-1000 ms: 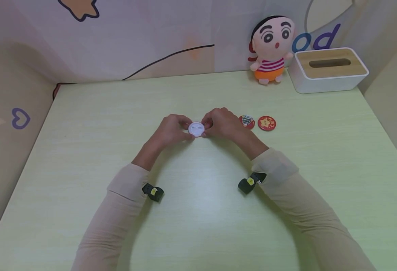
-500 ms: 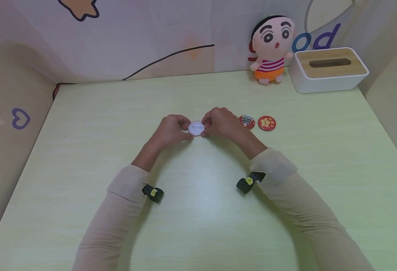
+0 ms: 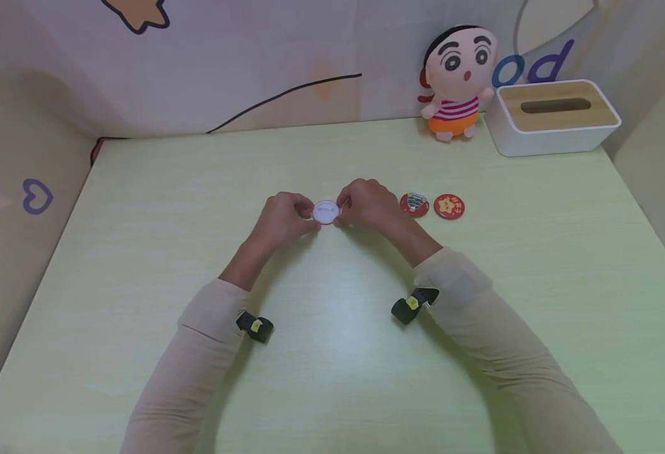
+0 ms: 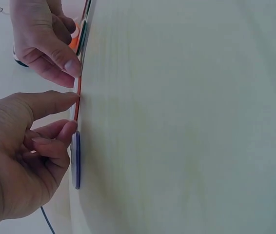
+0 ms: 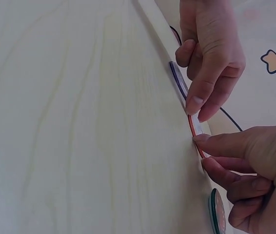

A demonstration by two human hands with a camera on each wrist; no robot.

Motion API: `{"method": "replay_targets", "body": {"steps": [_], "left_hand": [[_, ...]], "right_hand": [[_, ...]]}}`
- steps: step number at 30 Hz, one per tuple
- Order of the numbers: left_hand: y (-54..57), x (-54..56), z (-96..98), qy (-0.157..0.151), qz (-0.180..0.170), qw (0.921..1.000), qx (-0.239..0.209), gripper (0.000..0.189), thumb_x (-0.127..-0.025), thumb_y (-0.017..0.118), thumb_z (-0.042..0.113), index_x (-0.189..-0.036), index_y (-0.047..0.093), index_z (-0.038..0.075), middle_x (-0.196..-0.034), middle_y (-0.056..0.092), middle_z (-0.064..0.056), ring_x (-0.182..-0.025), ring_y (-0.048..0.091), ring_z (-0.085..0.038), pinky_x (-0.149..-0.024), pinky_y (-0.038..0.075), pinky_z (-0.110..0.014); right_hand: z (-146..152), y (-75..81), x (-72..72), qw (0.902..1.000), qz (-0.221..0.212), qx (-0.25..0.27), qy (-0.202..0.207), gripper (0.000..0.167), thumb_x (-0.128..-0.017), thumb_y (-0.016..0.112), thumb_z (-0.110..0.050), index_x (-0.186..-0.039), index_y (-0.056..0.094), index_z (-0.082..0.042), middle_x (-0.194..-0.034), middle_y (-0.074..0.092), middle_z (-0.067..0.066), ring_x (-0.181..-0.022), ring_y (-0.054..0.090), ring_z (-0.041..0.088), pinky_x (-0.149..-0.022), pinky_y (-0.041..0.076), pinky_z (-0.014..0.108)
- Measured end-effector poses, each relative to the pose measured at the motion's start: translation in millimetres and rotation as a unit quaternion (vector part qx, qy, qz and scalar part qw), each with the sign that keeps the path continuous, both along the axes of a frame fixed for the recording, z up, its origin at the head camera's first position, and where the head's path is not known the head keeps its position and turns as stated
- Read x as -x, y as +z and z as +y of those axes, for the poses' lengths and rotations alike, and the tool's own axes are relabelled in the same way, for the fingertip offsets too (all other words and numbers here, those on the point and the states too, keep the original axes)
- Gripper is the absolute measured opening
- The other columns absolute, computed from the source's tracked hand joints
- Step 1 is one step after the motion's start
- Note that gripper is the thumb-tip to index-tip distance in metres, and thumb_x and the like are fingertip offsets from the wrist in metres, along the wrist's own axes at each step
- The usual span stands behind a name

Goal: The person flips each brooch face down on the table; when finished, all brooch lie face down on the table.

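Note:
A round pin badge [image 3: 325, 212] shows its white back with a pin clasp in the head view, and its thin red edge in both wrist views. From the left, my left hand [image 3: 281, 217] pinches its rim between thumb and fingers. My right hand [image 3: 368, 205] pinches the opposite side in the same way. Close by my left hand is a blue-edged badge [image 4: 76, 161], hidden under that hand in the head view. To the right of my right hand lie a red badge with a tree picture [image 3: 414, 205] and a red badge with a yellow star [image 3: 449, 206].
All this is on a pale wood-grain table [image 3: 332, 378]. At its back right stand a plush doll [image 3: 454, 82] and a white tissue box [image 3: 554, 120] with a wooden lid. A printed wall covering [image 3: 253, 63] runs along the back edge.
Both hands have shifted slightly left and away from the body with the pin badge between them. Its white back has tilted and looks a little flatter.

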State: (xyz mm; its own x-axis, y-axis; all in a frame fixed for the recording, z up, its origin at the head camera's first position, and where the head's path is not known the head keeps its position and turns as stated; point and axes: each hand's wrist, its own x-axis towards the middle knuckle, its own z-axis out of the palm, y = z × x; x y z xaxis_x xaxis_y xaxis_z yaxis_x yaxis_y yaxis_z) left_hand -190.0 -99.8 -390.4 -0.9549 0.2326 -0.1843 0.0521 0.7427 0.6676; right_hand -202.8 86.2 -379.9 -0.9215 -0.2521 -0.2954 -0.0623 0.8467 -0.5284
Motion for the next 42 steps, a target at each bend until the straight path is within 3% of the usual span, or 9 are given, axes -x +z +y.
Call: {"method": "replay_targets", "body": {"steps": [17,27,35,42], "left_hand": [[1.3,-0.9,-1.1,0.017,-0.005,0.9998,0.007,0.033,-0.087,0.076,0.013,-0.117,0.072,-0.002,-0.103,0.074,-0.016,-0.092,0.06,-0.023,-0.074,0.044,-0.027],[2.9,-4.2,-3.1,-0.009,0.007,0.9997,0.02,0.033,-0.088,0.075,0.013,-0.118,0.071,0.0,-0.103,0.075,-0.017,-0.086,0.064,-0.024,-0.068,0.045,-0.025],[-0.6,-16.1,-2.7,-0.011,0.027,0.9991,0.029,0.017,-0.087,0.075,0.014,-0.099,0.07,0.002,-0.089,0.07,-0.011,-0.078,0.059,-0.021,-0.067,0.043,-0.025],[-4.1,-24.4,12.4,-0.047,0.048,0.9974,0.026,0.01,-0.088,0.072,0.014,-0.085,0.068,0.005,-0.084,0.071,-0.007,-0.075,0.059,-0.019,-0.066,0.043,-0.025]], "right_hand": [[-4,0.6,-2.9,1.0,0.009,-0.001,0.002,0.037,-0.088,0.08,-0.026,-0.121,0.074,-0.008,-0.105,0.074,0.009,-0.092,0.058,0.023,-0.075,0.045,0.03],[2,-2.4,-8.4,0.9988,0.037,-0.005,0.033,0.037,-0.089,0.078,-0.025,-0.123,0.072,-0.011,-0.102,0.075,0.007,-0.092,0.063,0.023,-0.076,0.048,0.032],[17,-6.3,-16.8,0.9963,0.07,-0.007,0.049,0.033,-0.092,0.075,-0.023,-0.123,0.071,-0.012,-0.104,0.077,0.007,-0.098,0.067,0.024,-0.089,0.053,0.039],[28,-5.2,-22.8,0.9918,0.114,-0.026,0.052,0.033,-0.093,0.074,-0.021,-0.123,0.071,-0.011,-0.111,0.072,0.008,-0.101,0.064,0.024,-0.089,0.054,0.04]]}}
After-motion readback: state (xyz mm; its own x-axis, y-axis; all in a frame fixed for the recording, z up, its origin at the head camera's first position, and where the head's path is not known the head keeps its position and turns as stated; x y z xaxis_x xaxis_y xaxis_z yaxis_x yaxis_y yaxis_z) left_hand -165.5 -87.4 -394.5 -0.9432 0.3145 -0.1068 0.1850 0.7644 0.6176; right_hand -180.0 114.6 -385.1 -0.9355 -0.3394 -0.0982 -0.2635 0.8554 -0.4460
